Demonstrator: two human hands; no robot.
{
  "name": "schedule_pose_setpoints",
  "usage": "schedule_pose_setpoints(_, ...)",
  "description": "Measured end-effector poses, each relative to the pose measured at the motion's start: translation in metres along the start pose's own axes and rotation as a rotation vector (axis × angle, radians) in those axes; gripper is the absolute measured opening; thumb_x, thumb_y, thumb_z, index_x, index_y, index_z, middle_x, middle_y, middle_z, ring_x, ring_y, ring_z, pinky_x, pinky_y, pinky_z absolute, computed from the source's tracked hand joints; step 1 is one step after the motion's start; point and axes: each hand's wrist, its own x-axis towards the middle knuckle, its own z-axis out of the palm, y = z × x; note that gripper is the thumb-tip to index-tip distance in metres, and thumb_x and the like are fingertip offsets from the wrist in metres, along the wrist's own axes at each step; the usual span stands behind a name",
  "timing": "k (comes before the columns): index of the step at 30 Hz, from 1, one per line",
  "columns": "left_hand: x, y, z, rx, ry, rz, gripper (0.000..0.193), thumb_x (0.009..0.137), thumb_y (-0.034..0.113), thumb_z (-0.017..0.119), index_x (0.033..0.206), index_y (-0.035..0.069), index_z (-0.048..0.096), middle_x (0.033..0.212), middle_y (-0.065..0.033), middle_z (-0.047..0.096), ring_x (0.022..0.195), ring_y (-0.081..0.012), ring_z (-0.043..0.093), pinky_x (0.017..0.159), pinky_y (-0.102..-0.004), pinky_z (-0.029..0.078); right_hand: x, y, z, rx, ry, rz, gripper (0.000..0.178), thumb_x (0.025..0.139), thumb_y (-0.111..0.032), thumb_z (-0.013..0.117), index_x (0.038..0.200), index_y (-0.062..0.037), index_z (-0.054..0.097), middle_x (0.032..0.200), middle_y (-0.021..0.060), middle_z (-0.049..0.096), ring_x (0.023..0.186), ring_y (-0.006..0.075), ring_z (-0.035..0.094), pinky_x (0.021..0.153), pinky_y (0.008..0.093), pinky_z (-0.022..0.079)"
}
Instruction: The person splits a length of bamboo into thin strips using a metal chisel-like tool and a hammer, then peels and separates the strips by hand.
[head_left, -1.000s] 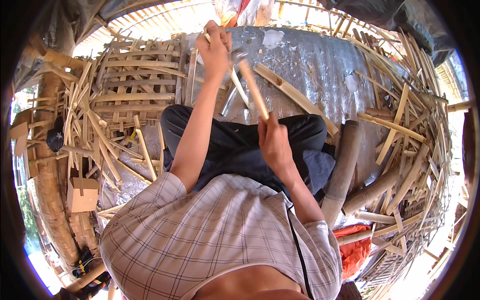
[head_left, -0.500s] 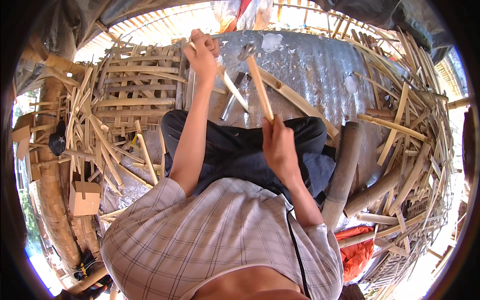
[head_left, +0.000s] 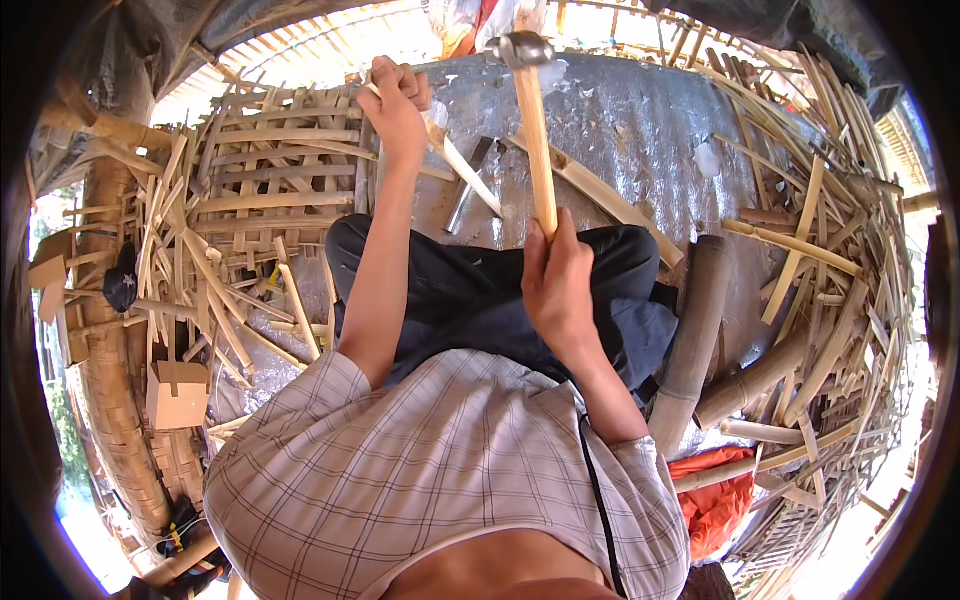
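Note:
My right hand (head_left: pixel 558 285) is wrapped round the lower end of the wooden handle of a hammer (head_left: pixel 541 150). Its metal head is raised, pointing away from me. Farther out on the left, my left hand (head_left: pixel 396 110) is closed round a pale bamboo strip (head_left: pixel 468 175). The strip slants down to the right from the fist, its lower end near the floor in front of my crossed legs. Beside it lies a silver metal bar (head_left: pixel 466 190) with a dark upper part. The hammer head and the strip are apart.
A split bamboo length (head_left: pixel 605 205) lies beyond my right knee on a grey metal sheet (head_left: pixel 640 120). Thick bamboo poles (head_left: pixel 700 320) and heaped strips crowd the right. On the left stand a woven bamboo panel (head_left: pixel 280 150), loose strips and a cardboard box (head_left: pixel 178 395). Orange cloth (head_left: pixel 722 500) lies lower right.
The hammer has swung up, its head now higher in the picture and looking larger. My left hand has shifted slightly left, still gripping the strip.

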Motion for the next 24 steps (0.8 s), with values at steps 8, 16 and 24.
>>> schedule_pose_setpoints(8,-0.002,0.001,0.003,-0.014,0.117,-0.030,0.050,0.110,0.033,0.043,0.070,0.013,0.022,0.059,0.0045,0.022,0.050,-0.0084,0.019,0.047,-0.0303,0.015,-0.009,0.032,0.001,-0.102,-0.076,0.003,0.022,0.101,-0.011,0.059,0.090,0.0036,0.046,0.064,0.0314,0.056,0.064,0.0533,0.057,0.053,0.0568,0.042)
schedule_pose_setpoints(16,-0.003,-0.006,0.030,0.057,0.053,0.035,0.043,0.107,0.025,0.050,0.071,0.012,0.032,0.055,0.0042,0.031,0.046,-0.0064,0.024,0.042,-0.0271,0.021,-0.009,0.062,0.018,-0.088,-0.096,-0.007,0.023,0.103,-0.013,0.058,0.090,0.0050,0.049,0.064,0.0285,0.054,0.057,0.0467,0.052,0.049,0.0465,0.040)
schedule_pose_setpoints(24,0.007,-0.003,0.035,0.085,0.032,0.019,0.038,0.104,0.019,0.057,0.072,0.011,0.038,0.056,0.0042,0.035,0.046,-0.0065,0.031,0.044,-0.0279,0.023,0.017,0.093,-0.016,-0.093,-0.020,0.098,0.029,0.103,-0.019,0.057,0.089,0.0063,0.054,0.070,0.0301,0.057,0.065,0.0477,0.055,0.059,0.0526,0.042)
